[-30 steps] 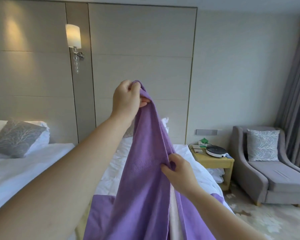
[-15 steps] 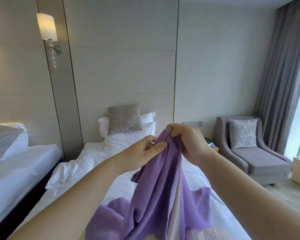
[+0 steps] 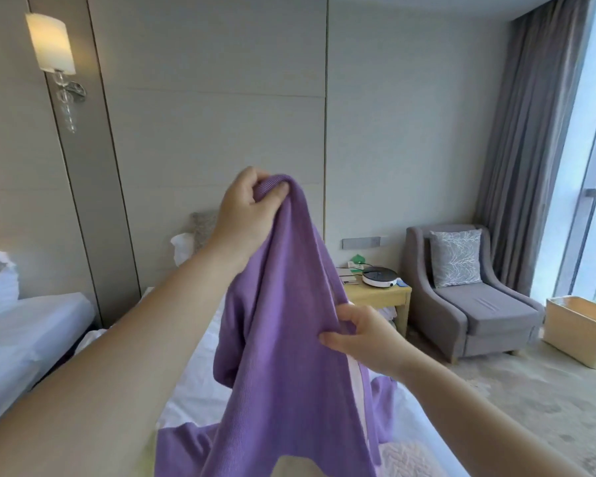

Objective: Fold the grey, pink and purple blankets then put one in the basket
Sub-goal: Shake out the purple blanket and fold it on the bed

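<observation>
We judge that we are in the early part of the task. Our left hand (image 3: 246, 204) holds the soft purple knitted blanket (image 3: 283, 339) high above the white bed (image 3: 190, 390), with fingers and thumb curled tight around a bunched top part of the cloth. Our right hand (image 3: 362, 339) is lower and pinches one edge of the same blanket between thumb and fingers. The rest hangs loose and its lower part lies on the bed, so no neat fold shows in it yet. At the bottom edge we see a pale quilted piece (image 3: 406, 459) that may be the pink blanket, but too little of it shows to be sure; the grey one we do not see. The pale woven rectangular basket (image 3: 572, 335) stands on the carpet by the window, well apart from the bed, and nothing shows above its rim. The folding and the placing in the basket both seem left to do.
</observation>
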`<state>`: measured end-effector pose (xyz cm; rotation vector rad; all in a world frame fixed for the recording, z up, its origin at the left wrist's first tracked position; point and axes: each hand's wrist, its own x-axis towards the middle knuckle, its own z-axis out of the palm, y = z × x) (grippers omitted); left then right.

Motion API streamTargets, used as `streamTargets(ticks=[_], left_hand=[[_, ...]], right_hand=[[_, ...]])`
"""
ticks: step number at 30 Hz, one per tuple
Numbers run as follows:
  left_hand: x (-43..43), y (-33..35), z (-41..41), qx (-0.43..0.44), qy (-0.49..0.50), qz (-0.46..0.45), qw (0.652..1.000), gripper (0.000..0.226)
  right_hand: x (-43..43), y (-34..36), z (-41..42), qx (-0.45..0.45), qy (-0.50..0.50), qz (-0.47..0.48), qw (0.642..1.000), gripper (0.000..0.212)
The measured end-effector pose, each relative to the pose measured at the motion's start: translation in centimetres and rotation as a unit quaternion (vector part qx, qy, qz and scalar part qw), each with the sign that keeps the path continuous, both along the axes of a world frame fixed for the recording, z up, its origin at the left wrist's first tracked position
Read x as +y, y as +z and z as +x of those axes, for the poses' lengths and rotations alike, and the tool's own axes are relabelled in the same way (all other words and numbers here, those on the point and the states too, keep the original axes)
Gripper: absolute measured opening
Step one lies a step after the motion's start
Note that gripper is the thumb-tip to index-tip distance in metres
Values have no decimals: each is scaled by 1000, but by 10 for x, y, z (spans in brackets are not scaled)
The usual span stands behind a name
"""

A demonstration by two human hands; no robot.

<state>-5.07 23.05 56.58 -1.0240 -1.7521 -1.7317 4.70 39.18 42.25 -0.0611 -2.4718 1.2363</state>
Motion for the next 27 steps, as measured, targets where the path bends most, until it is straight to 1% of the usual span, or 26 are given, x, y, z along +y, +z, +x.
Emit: streamTargets(ticks=[2,5,6,7,8,10,11,12,13,14,16,17,18,19,20,21,22,23,24,25,27], left_hand=[[-13,11,-11,-15,38,47,998,15],[-38,21,-27,-49,88,97,990,17],[-47,21,-32,-60,100,106,987,16],[-56,19,-38,-71,113,112,985,16],[-64,16,-44,-82,130,115,982,16],[-82,3,-59,-108,170,113,973,18],[-90,-5,-67,-123,188,109,968,17],[-98,-15,-73,-141,202,106,964,13],[-106,-27,-79,-164,212,102,958,9],[-112,-41,-83,-188,221,95,952,8],[-119,-67,-89,-228,245,54,941,13],[-119,-79,-90,-242,257,11,936,15],[-117,-88,-88,-250,263,-50,930,18],[-112,-96,-83,-248,253,-126,926,25],[-104,-102,-73,-236,215,-200,926,38],[-94,-105,-60,-220,142,-251,932,51],[-83,-106,-45,-214,38,-277,936,59],[-72,-105,-29,-209,-78,-278,934,57],[-61,-104,-15,-201,-177,-276,923,49],[-53,-106,-5,-194,-239,-280,909,42],[-44,-110,4,-215,-270,-265,900,48]], right_hand=[[2,-12,1,-7,9,37,999,22],[3,-21,4,-49,73,91,992,31],[4,-21,6,-60,89,94,990,34],[6,-20,6,-60,102,77,990,33],[8,-16,5,-50,111,40,992,30],[11,-6,2,-17,125,-74,989,22],[11,0,0,4,133,-147,980,21],[9,7,-3,26,138,-212,967,26],[7,15,-6,49,135,-255,956,32],[4,23,-9,73,125,-268,952,32],[-4,37,-13,102,108,-235,961,24],[-9,43,-16,106,109,-217,964,22],[-13,48,-18,102,115,-204,967,22],[-18,52,-21,94,123,-192,969,22],[-22,57,-24,81,134,-180,971,23],[-27,60,-27,68,147,-164,973,22],[-32,62,-30,53,164,-148,974,22],[-37,62,-32,42,184,-134,973,22],[-42,61,-33,32,206,-129,970,22],[-45,58,-35,25,222,-133,966,23],[-46,52,-35,26,230,-160,960,20]])
